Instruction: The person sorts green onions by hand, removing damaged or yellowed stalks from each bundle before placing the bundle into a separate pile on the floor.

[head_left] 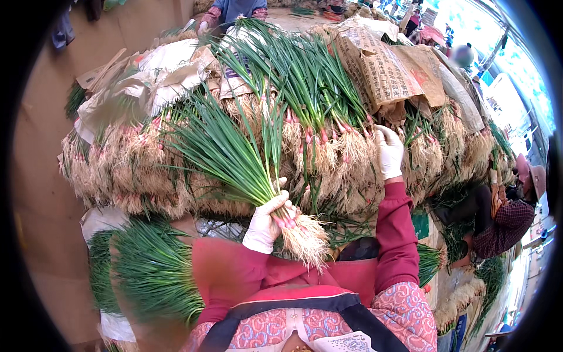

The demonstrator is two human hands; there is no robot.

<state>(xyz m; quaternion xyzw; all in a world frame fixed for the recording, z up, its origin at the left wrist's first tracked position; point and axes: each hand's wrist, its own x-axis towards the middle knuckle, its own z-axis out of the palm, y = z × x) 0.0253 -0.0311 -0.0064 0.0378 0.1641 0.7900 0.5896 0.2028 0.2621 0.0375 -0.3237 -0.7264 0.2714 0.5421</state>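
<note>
A: Where's the bunch (226, 155)?
B: In the left hand (267, 223), in front of the torso, off the pile (146, 170). Tilted: leaves up and left, roots (306, 242) down and right.

A: Left fingers?
B: Closed. White glove, wrapped round the stalks just above the pink bulbs (285, 222). Thumb across the near side, fingertips showing past the far side. Roots hang free below the fist.

A: Right hand (390, 154)?
B: Also white glove. Arm stretched forward, at the front of the pile, beside the bulb ends of the loose stalks (305, 76) on top. Fingers bent, partly curled. Can't tell if they pinch a stalk or only touch; tips too small to read.

A: Pile?
B: Wide, across the view. Roots face the person, leaves behind. Printed brown paper (375, 73) covers part of the right side, a white sheet (170, 61) part of the left.

A: Around it?
B: More greens (155, 264) lower left, leaves spread beside the person's left sleeve. One co-worker (234, 9) behind the pile, cut off by the top edge. Another person (507, 226) at far right, in a checked top and a hat. Brown wall (47, 193) on the left.
</note>
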